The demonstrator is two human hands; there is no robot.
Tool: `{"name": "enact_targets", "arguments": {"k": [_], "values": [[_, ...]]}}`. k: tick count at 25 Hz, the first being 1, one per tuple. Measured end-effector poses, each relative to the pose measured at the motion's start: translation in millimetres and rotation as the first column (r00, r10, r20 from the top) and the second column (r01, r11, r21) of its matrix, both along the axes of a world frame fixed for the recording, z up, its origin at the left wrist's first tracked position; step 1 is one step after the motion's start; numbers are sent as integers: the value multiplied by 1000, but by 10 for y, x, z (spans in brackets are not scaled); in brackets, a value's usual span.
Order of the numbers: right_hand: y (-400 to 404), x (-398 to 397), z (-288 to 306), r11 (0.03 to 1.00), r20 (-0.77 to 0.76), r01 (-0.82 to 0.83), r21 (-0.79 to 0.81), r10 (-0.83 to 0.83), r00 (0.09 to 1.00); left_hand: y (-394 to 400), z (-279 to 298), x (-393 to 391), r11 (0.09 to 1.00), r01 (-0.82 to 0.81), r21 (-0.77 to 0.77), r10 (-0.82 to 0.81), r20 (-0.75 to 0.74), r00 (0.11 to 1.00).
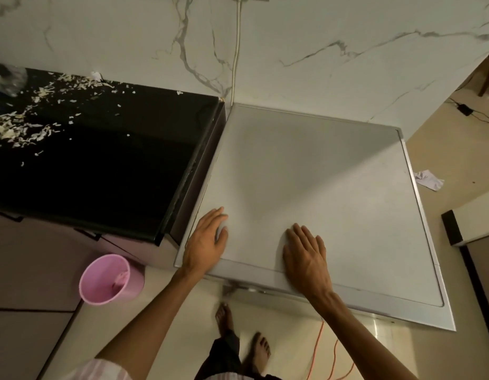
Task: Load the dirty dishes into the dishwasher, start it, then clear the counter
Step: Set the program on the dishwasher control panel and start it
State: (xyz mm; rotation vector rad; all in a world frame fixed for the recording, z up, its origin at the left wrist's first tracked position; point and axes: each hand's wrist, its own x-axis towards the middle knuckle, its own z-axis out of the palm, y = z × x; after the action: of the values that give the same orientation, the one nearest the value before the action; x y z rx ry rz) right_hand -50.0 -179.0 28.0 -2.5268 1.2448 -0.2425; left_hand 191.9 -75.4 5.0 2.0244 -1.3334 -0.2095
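Hands, left hand (207, 239) and right hand (306, 256), lie flat, fingers straight, on the dishwasher top (333, 187); scraps (32, 124) on the counter (114, 160) risk being forgotten.

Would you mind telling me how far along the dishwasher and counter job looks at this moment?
Possibly done: no dishes are in view, so loading may be finished, though the pictures cannot confirm it. In hand: the left hand and right hand rest flat on the grey appliance top, with no grip on anything. Left: pale scraps litter the black counter, beside a pink plastic bin on the floor.
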Motion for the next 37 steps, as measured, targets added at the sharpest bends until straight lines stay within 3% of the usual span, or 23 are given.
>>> {"name": "enact_targets", "arguments": {"k": [7,12,19,37], "values": [[380,-314,-107,994,101,86,-67,-79,992,32,59,-48,999,-14,36,14,-1,1000],[476,-287,-79,985,82,159,-72,-154,985,64,88,-48,998,29,57,-28,-11,1000],[511,-260,-181,969,-29,177,-171,-185,982,266,29,14,967,192,170,-214,123,969],[558,-238,-300,931,45,195,-310,-190,981,222,-25,7,989,131,75,-142,156,978]]}}
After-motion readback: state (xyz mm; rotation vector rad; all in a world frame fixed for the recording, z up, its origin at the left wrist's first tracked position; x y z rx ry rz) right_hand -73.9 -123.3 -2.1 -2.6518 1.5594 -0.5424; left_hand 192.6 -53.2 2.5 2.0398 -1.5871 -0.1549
